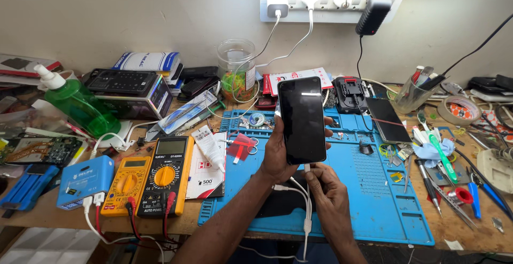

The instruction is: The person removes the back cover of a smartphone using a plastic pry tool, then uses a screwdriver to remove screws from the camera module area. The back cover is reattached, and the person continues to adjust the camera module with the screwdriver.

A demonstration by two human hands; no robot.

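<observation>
The left hand [279,154] is closed around a black smartphone [302,119], holding it upright above the blue work mat [374,189] with its dark screen toward the camera; the fingers wrap the phone's right edge and the thumb side sits along its left. Just under the phone's bottom edge, the right hand [326,186] pinches the plug end of a white charging cable [306,210] between thumb and fingertips, right at the phone's port, though it is hard to tell from this angle whether the plug is fully seated. The cable drops from that hand down past the front edge of the wooden tabletop [53,210]. To the left of the mat lie two yellow multimeters [155,181] side by side, with red and black leads hanging off the edge, and a small blue box [85,181] beside them. A green spray bottle [80,103] stands further back on the left. Behind the phone is a clear jar [236,69], and a second dark phone [388,119] lies flat on the mat's far right corner. Tweezers, screwdrivers and pliers [449,189] are scattered to the right of the mat.
</observation>
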